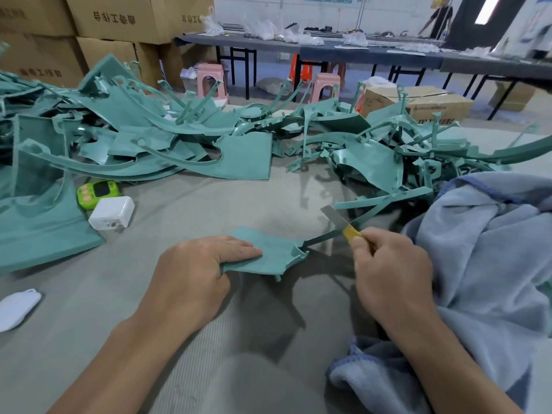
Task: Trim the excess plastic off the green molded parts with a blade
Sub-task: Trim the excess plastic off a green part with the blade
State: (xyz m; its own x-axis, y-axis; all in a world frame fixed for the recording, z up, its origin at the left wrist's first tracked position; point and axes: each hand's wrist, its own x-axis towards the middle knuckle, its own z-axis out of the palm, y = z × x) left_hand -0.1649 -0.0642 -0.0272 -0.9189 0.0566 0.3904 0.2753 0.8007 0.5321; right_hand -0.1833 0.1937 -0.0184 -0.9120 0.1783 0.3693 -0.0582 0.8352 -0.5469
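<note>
The left hand (197,264) pinches one green part (268,252) by its near edge, fingers flat on top. The part hangs just above the bench (209,204), its shadow showing below. Held this way, the ribbed corner and the thin strip (319,237) running from it point toward the right hand (391,264), likely so the excess faces the cutting side and the holding fingers stay well back from the edge.

The right hand's grip is clenched on the yellow handle of the blade (334,216). The metal angles up and away from the person and crosses the strip, which looks like the piece to be cut. A blue towel (493,249) lies bunched beside and under that arm, perhaps as padding.

The pile (179,144) of green parts spreads across the far side of the bench, within reach. A charger (111,213) and a small green timer (97,192) sit at its left edge.

The left thumb is hidden under the part, so how firmly it clamps is unclear. Whether the blade touches the strip or sits just over it cannot be told. The right fingers cover most of the handle. Which parts in the pile are already trimmed cannot be made out.
</note>
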